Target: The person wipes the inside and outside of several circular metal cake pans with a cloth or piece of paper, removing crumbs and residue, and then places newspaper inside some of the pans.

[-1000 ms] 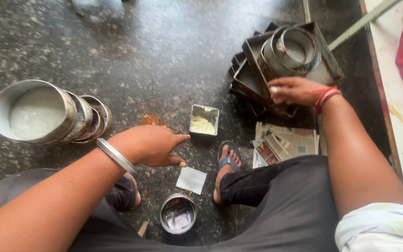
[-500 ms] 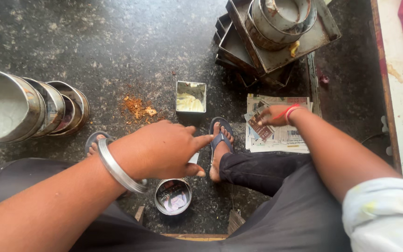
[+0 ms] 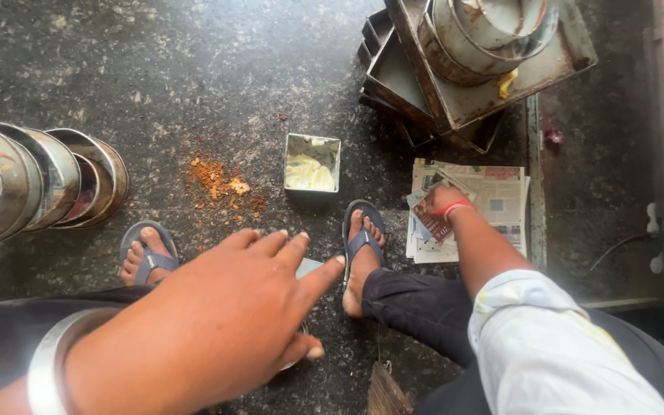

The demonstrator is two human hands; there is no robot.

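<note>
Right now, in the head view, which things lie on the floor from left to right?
Nested steel bowls → orange crumbs → small square tin → newspaper sheets, where the right hand rests. The left hand is raised close to the camera, fingers spread.

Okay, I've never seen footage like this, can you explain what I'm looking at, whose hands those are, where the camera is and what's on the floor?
The camera sits on a person's head and looks down at their own hands and sandalled feet. The left hand, with a metal bangle, is close to the lens, fingers spread, holding nothing that shows. The right hand reaches down onto a pile of newspaper pieces; whether it grips one is unclear. On the dark stone floor stand a small square tin of pale paste, an orange powder spill, nested round steel pans at the left and stacked square trays at the top.
</note>
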